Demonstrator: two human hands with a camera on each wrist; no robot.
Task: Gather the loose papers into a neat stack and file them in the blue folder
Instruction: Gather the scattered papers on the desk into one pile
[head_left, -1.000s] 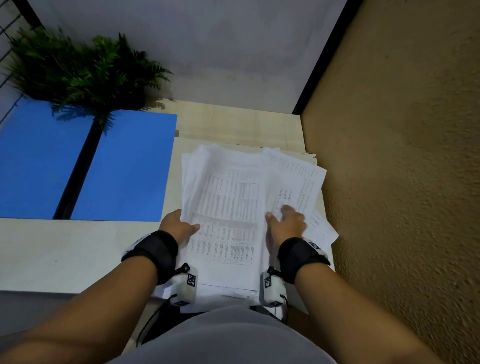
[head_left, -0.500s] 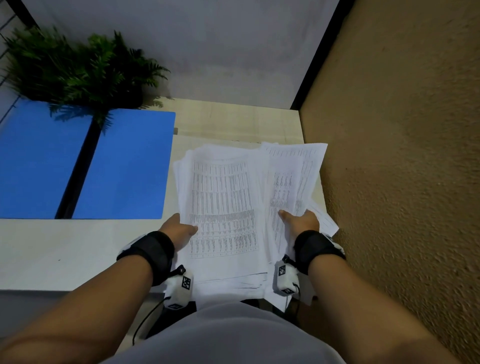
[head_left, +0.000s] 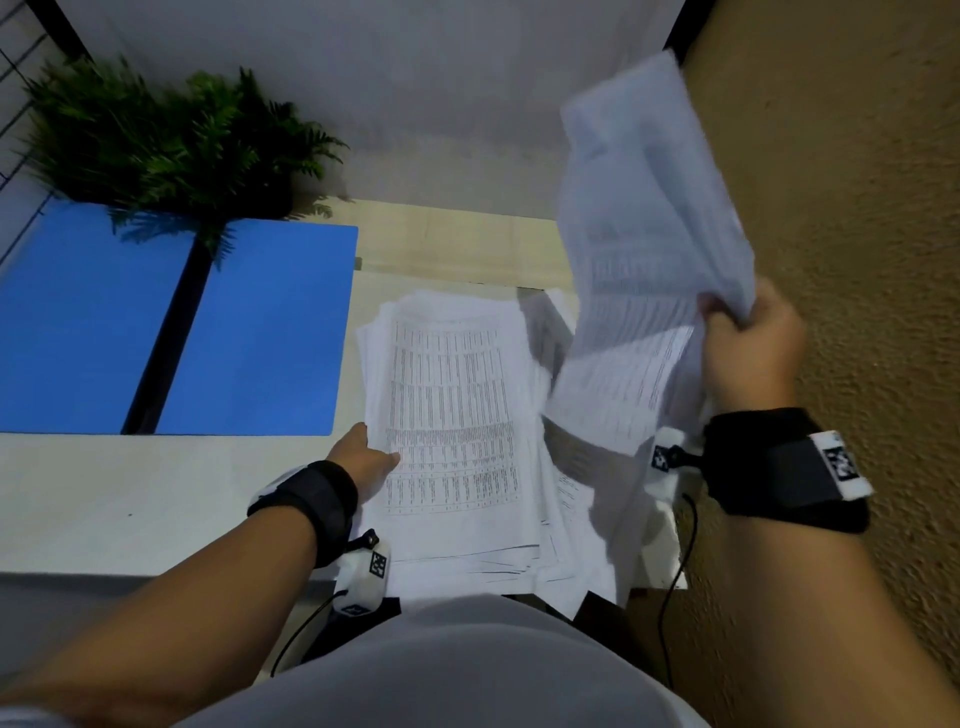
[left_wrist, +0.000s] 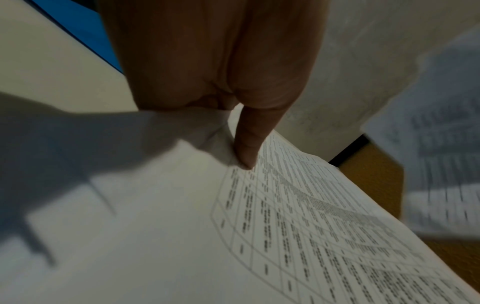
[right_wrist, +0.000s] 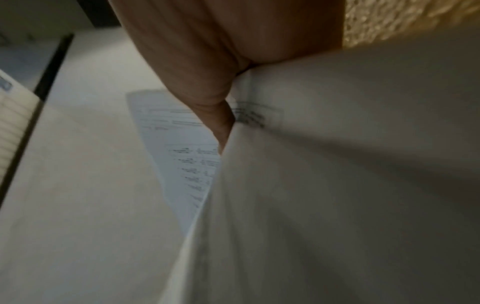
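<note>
A pile of printed white papers (head_left: 452, 415) lies on the pale table, right of the open blue folder (head_left: 260, 332). My left hand (head_left: 371, 457) holds the pile's left edge, thumb on the top sheet and fingers hidden beneath; the left wrist view shows the thumb (left_wrist: 249, 148) pressing the printed sheet (left_wrist: 311, 216). My right hand (head_left: 737, 338) is raised beside the brown wall and grips a sheaf of papers (head_left: 644, 260) lifted off the table, blurred by motion. In the right wrist view its thumb (right_wrist: 221, 123) pinches the sheets (right_wrist: 337, 185).
A green fern plant (head_left: 171, 140) stands at the table's back left, over the folder's black spine (head_left: 166, 338). A rough brown wall (head_left: 857, 208) runs close along the right. Some sheets overhang the table's near edge (head_left: 156, 571) by my body.
My right hand has taken hold of a sheaf from the right side of the pile and swung it up and away to the right. The left hand has stayed at the pile's left edge.
</note>
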